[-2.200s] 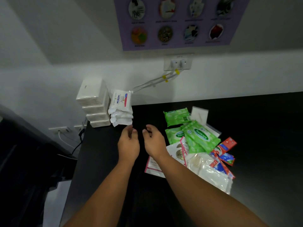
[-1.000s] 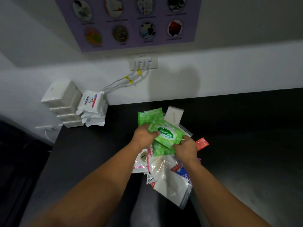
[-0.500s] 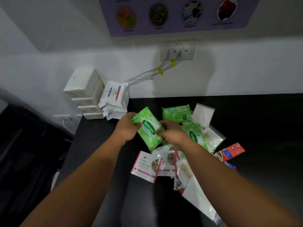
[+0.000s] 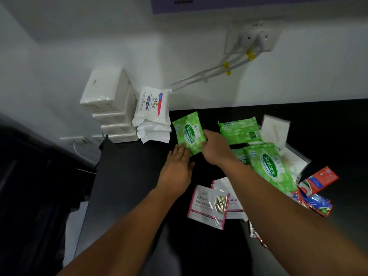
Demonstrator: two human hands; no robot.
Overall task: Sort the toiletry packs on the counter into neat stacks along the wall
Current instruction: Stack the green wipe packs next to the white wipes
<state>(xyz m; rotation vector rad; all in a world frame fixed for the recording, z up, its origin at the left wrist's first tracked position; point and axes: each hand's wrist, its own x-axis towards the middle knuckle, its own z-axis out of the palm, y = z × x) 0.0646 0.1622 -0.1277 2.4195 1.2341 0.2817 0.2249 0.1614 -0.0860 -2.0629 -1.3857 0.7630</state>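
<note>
So the right hand [image 4: 216, 149] has its grip closed on the right edge of a green Sanicare pack [image 4: 188, 133], just right of the Dove wipes stack [image 4: 152, 116] by the wall. Can't tell if it's lying flat on the black tabletop [image 4: 129, 176]. The left hand [image 4: 177, 169] has an open grip, straight fingers touching the pack's lower edge. There's a white tissue stack [image 4: 110, 104] in the corner, and more green packs [image 4: 268, 166] and Dove sachets [image 4: 206, 206] lie loose on the right.

White wall [image 4: 79, 36] with plugged double socket [image 4: 253, 36], yellow-tagged white cables [image 4: 199, 78], purple poster edge [image 4: 258, 3], over black counter [image 4: 129, 186].
</note>
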